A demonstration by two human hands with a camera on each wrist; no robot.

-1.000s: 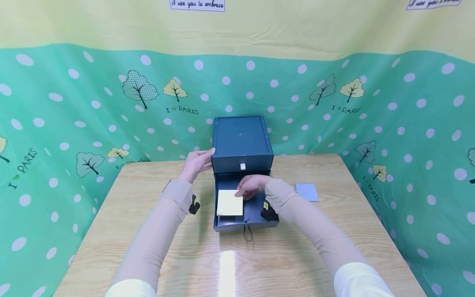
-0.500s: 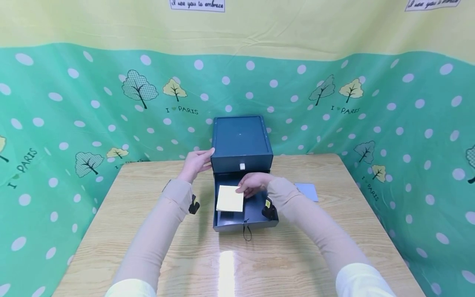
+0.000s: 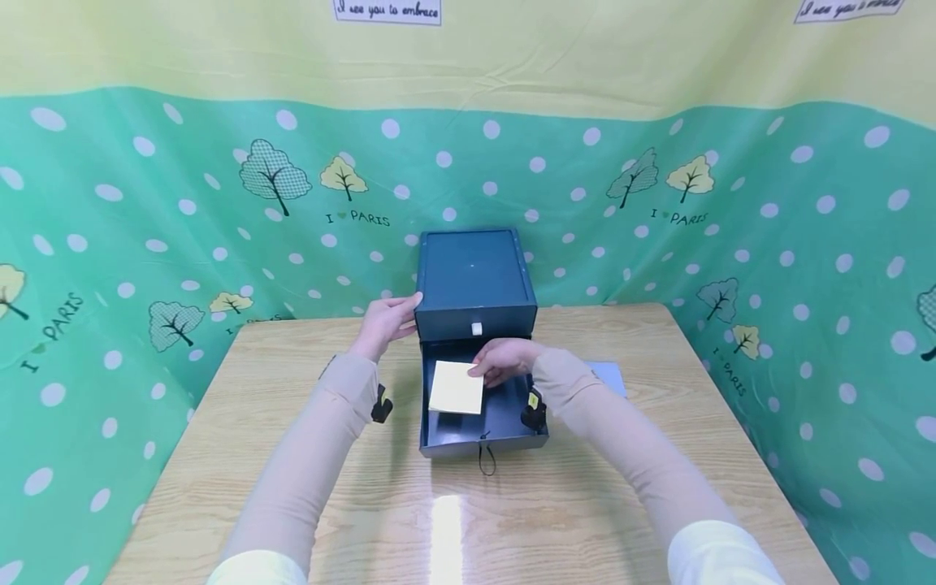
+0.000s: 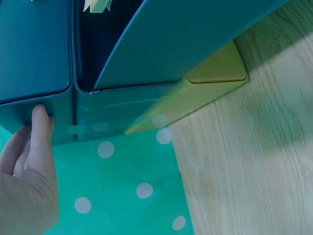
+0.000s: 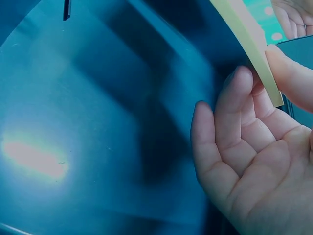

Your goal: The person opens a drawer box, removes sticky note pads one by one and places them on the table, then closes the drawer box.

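A dark blue drawer box (image 3: 477, 272) stands at the back middle in the head view, its lower drawer (image 3: 512, 410) pulled out. On the box's left side rest the fingers of my left hand (image 3: 383, 327), nearly straight, as the left wrist view also shows. My right hand (image 3: 506, 359) pinches a pale yellow notepad (image 3: 457, 387) by its right edge, over the left part of the drawer. In the right wrist view the pad's edge (image 5: 254, 49) sits between thumb and fingers. The drawer floor beneath that hand is bare and shiny.
A light blue paper pad (image 3: 608, 376) lies on the wooden table (image 3: 292, 374) to the right, partly behind my right sleeve. A black cord loop (image 3: 487, 463) hangs from the drawer front. A dotted green curtain (image 3: 351, 268) encloses the back and sides.
The yellow notepad, pinched in my right hand, has risen and shifted slightly back and to the right. The left hand stays on the box's side.
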